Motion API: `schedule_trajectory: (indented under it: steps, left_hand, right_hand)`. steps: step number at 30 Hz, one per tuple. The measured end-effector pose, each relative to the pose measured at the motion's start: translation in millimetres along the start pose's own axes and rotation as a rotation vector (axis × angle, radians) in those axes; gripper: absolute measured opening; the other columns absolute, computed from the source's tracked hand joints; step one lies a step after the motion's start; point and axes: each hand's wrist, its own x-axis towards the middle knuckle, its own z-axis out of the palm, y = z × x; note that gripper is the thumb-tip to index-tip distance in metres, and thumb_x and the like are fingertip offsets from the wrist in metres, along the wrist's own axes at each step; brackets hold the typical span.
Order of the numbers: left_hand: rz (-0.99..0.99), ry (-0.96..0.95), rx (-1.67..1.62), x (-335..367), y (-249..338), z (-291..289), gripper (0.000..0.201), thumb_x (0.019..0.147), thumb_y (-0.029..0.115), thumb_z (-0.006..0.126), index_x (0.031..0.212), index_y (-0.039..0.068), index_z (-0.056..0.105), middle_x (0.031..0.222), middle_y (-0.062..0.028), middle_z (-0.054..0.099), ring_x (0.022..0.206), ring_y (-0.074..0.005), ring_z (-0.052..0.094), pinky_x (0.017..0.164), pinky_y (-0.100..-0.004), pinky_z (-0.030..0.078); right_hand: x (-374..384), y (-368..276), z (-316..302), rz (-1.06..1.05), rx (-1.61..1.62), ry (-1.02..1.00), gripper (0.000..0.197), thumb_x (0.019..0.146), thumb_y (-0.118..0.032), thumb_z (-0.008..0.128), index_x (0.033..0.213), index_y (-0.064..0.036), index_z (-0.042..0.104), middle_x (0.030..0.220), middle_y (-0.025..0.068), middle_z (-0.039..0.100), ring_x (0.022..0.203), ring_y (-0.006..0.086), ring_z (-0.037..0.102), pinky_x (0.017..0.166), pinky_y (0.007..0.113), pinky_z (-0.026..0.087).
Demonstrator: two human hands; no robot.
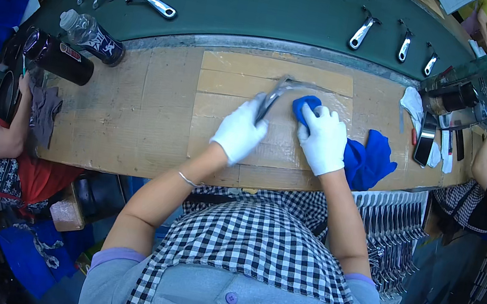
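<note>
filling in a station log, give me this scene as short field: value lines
left hand: white-gloved, holds metal tool, blurred
right hand: white-gloved, grips blue cloth
beside right hand: more blue cloth, maybe the same piece
under hands: cardboard
left side: bottle, dark flask, grey rag
beyond: green belt with other tools

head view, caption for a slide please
Over cardboard, the left hand grips a blurred metal tool; the right hand holds a blue cloth.
</note>
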Motion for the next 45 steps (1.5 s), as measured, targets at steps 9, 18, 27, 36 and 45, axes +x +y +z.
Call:
schedule_trajectory:
  steps: [9, 18, 27, 36, 45]
  left_hand:
    - [-0.909, -0.613, -1.397, 10, -35, -42, 0.029, 0.107, 0.017, 0.048, 0.13, -0.001, 0.052, 0.078, 0.0009, 0.052, 0.055, -0.0077, 0.046, 0.045, -0.0211, 0.038]
    - [-0.953, -0.631, -1.142, 21, -25, -44, 0.023, 0.106, 0.02, 0.056, 0.118, 0.001, 0.058, 0.071, 0.0049, 0.048, 0.052, -0.0047, 0.041, 0.044, -0.0215, 0.034]
    - [-0.877, -0.612, -0.985, 19, -16, -48, 0.026, 0.104, 0.023, 0.06, 0.119, 0.003, 0.059, 0.072, 0.0035, 0.05, 0.052, -0.0076, 0.045, 0.045, -0.0247, 0.039]
    - [-0.788, -0.483, -0.723, 7, -2, -32, 0.021, 0.104, 0.027, 0.059, 0.099, 0.01, 0.048, 0.067, 0.0023, 0.049, 0.049, -0.0093, 0.045, 0.045, -0.0274, 0.04]
    - [-0.322, -0.204, 0.043, 0, -14, -51, 0.034, 0.096, 0.037, 0.067, 0.095, 0.003, 0.063, 0.078, -0.0089, 0.063, 0.072, -0.0264, 0.065, 0.069, -0.0404, 0.054]
  right_hand:
    - [51, -33, 26, 0.014, 0.495, 0.259, 0.03, 0.087, -0.019, 0.067, 0.116, -0.0114, 0.068, 0.101, 0.0152, 0.07, 0.091, 0.0371, 0.068, 0.08, 0.048, 0.055]
    - [74, -59, 59, -0.126, 0.202, 0.098, 0.03, 0.082, -0.015, 0.07, 0.111, -0.0188, 0.064, 0.093, 0.0076, 0.064, 0.082, 0.0295, 0.067, 0.069, 0.044, 0.056]
    - [57, -14, 1, 0.135, 0.474, -0.195, 0.029, 0.094, -0.025, 0.06, 0.117, -0.0142, 0.073, 0.113, 0.0142, 0.072, 0.103, 0.0362, 0.068, 0.091, 0.048, 0.054]
    - [49, -62, 46, 0.061, 0.462, 0.085, 0.013, 0.087, -0.017, 0.065, 0.1, -0.017, 0.067, 0.095, 0.0103, 0.07, 0.089, 0.0319, 0.07, 0.074, 0.045, 0.056]
    - [55, -12, 14, 0.6, 0.729, 0.142, 0.049, 0.091, -0.029, 0.068, 0.131, -0.0016, 0.064, 0.127, 0.0256, 0.067, 0.117, 0.0413, 0.065, 0.1, 0.045, 0.052]
